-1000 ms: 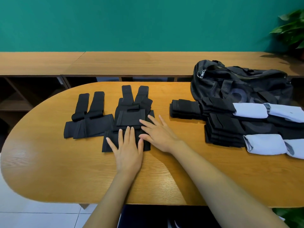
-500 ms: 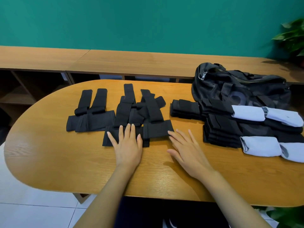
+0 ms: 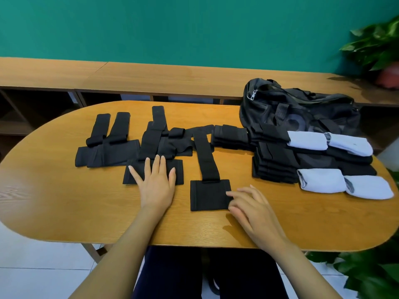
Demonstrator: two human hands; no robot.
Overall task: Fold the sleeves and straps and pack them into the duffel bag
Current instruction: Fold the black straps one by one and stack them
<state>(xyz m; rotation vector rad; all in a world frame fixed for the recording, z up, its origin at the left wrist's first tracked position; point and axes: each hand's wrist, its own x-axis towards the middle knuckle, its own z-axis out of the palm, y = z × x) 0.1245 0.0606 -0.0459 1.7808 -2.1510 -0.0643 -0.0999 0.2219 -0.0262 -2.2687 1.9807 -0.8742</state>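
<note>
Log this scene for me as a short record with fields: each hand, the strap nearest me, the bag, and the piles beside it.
left hand: flat, fingers straight, pressing on a black strap piece
right hand: fingertips at the right edge of the near strap's pad; grip unclear
near strap: unfolded, band running away from the person, square pad nearest them
duffel bag: far right of the table, behind the piles
folded black stack: in front of the bag
white rolls: two rows, right of the stack
</note>
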